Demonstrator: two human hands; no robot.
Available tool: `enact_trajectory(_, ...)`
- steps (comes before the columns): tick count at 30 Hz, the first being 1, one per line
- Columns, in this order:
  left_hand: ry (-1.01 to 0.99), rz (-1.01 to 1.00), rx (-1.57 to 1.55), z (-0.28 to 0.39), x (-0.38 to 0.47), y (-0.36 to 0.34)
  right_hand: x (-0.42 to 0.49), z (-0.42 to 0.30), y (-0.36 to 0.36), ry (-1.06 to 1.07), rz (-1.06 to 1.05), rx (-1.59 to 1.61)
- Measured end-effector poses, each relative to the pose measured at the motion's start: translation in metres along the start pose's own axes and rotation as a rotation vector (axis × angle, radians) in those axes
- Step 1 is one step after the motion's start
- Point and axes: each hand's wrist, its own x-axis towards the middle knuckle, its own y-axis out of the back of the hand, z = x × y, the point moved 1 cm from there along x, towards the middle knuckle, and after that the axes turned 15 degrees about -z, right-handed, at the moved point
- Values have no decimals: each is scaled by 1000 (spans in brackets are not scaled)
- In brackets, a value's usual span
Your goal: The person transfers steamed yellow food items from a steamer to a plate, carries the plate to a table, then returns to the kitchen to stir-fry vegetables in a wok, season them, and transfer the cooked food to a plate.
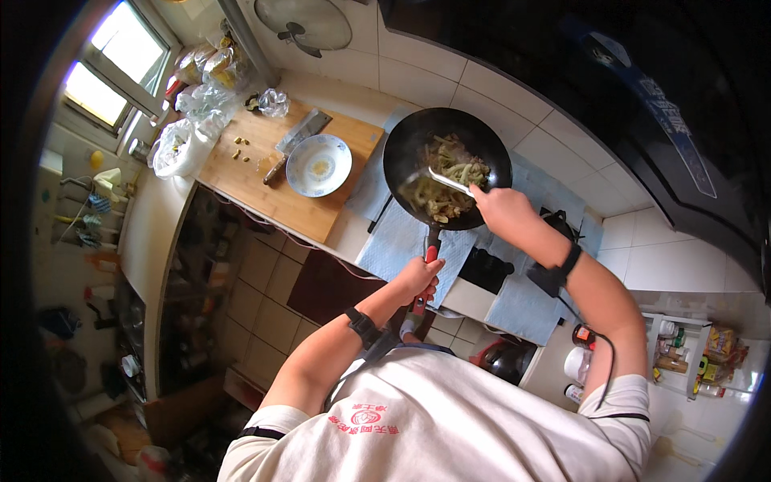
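Observation:
A black wok (402,150) sits over the stove with green vegetable pieces (467,172) and browned bits inside. My left hand (420,278) is closed around the wok's red and black handle (432,253). My right hand (503,211) grips a white utensil (449,181), probably a spatula, whose far end reaches into the food. Left of the wok, a white bowl with a blue pattern (319,165) rests on a wooden cutting board (289,211). Beside the bowl lies a cleaver (304,129), its handle partly behind the bowl's rim, and several small greenish pieces (241,149) are on the board.
Plastic bags (187,141) stand by the window at the back left. Blue patterned sheets (400,238) cover the counter around the stove. A dark range hood (602,90) overhangs the right side. Bottles and jars (578,364) stand at the lower right near a white rack (677,355).

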Motion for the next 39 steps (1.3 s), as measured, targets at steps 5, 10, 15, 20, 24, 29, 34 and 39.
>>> enact_trajectory(5,-10,-10,-26,2,-2,-5,-82,20,46,-31,32,-20)
enact_trajectory(10,-14,3,-20,4,-1,-8,-107,12,34,-112,-70,225)
enact_trajectory(15,7,2,-17,4,-1,-8,-47,-4,-9,-419,41,361)
enact_trajectory(20,6,16,-30,7,-4,-7,-63,28,-25,-465,283,568)
enact_trajectory(24,13,14,-37,7,-5,-7,-19,56,-53,-594,249,623)
enact_trajectory(29,-12,11,-35,6,-3,-3,20,44,-72,-376,95,1356)
enact_trajectory(34,0,29,16,4,-2,-2,-19,76,-47,-270,86,1036)
enact_trajectory(39,16,25,-2,4,-3,-3,40,98,-46,-467,127,984)
